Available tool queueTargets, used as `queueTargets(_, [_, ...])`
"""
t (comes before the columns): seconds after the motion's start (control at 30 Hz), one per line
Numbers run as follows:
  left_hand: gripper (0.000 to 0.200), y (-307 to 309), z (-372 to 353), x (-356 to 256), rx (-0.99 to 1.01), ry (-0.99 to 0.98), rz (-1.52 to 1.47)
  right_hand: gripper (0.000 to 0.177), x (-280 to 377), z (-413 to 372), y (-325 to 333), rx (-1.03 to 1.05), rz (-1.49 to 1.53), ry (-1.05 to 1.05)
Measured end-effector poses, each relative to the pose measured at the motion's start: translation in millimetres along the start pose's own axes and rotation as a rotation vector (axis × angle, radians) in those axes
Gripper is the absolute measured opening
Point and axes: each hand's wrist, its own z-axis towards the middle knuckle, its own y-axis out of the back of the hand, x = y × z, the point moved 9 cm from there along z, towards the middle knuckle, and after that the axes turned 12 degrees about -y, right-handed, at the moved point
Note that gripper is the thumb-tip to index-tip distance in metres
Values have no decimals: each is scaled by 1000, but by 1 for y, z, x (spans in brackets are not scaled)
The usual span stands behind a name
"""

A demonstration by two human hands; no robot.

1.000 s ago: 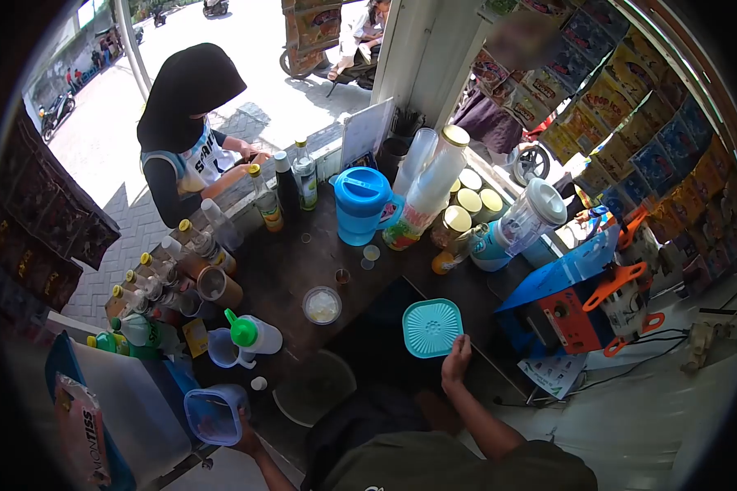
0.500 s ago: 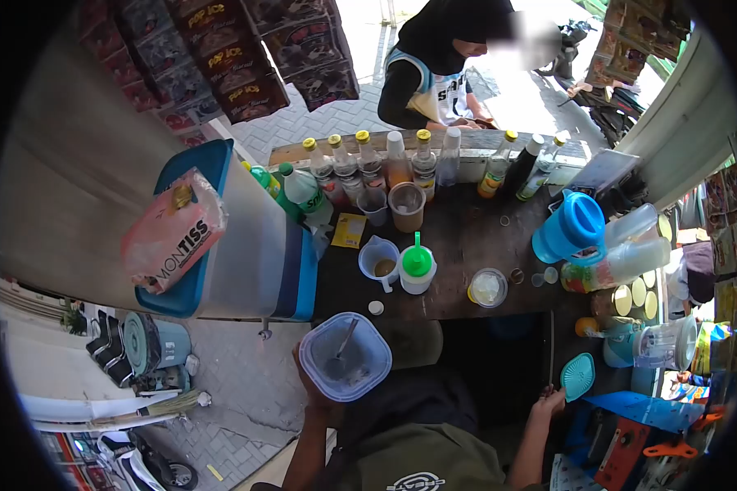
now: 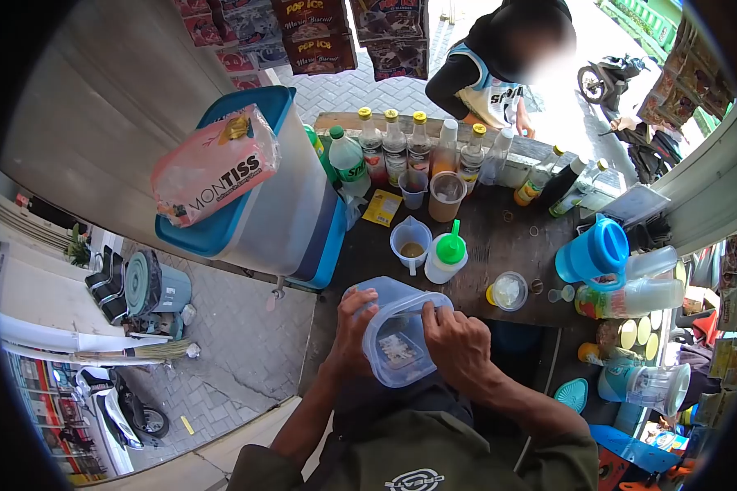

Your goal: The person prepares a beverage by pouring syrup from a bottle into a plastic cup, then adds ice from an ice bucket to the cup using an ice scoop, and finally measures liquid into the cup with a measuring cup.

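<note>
A clear, bluish plastic container (image 3: 393,315) is tilted toward me, with a little white, grainy stuff (image 3: 397,350) at its bottom. My left hand (image 3: 352,331) is wrapped around its left side. My right hand (image 3: 460,344) is closed at the right rim, its fingers bent over the edge. No spoon can be made out inside now; the right fingers hide part of the rim. A turquoise lid (image 3: 571,395) lies off to the right. Just beyond the container stand a measuring jug (image 3: 410,243) with brown liquid and a white bottle with a green spout (image 3: 448,255).
Several syrup bottles (image 3: 395,147) line the counter's back edge. A blue pitcher (image 3: 594,252), a cup of white contents (image 3: 509,291) and a blender (image 3: 647,386) are to the right. A large lidded box (image 3: 295,209) bearing a tissue pack (image 3: 217,168) stands left. A person (image 3: 487,78) is across the counter.
My right hand has let go of the turquoise lid and come over to the container. The container has moved right and tipped toward me. The spoon seen in it is out of sight.
</note>
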Motion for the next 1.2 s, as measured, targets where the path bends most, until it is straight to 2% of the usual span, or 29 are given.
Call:
queueTargets(0.1, [87,0,-10,-10,-18,-80,169,24,2,-7,13,58,26,31])
queueTargets(0.17, [88,6,-14,-20,-148,-92,282,20,4,-15,38,-24,236,109])
queueTargets(0.2, [88,3,-11,-23,-147,-95,272,20,1,-19,32,-23,230,100])
queueTargets(0.27, [93,-8,-5,-28,-105,-70,290,19,-9,-32,24,-129,634,126])
queueTargets(0.3, [93,-15,-5,-31,-101,-70,279,26,-16,-38,14,-99,768,82])
queueTargets(0.33, [96,-24,-6,-29,-78,-24,236,26,-22,-41,5,-95,769,71])
queueTargets(0.4, [99,-39,-10,-29,-38,29,193,17,-46,-46,-3,-184,894,-71])
queueTargets(0.47, [107,-60,-14,-19,5,165,33,14,-66,-52,-1,-231,896,-140])
queueTargets(0.6, [110,-91,-7,-28,58,139,-12,12,-106,-62,-1,-301,805,-242])
queueTargets(0.8, [109,-136,-2,-36,68,106,-26,9,-143,-82,-30,-184,745,-260])
queueTargets(1.07, [110,-168,2,-44,145,99,2,5,-208,-119,-77,-91,981,-733])
queueTargets(1.2, [114,-172,-6,-40,78,160,-31,6,-218,-118,-78,-84,980,-756])
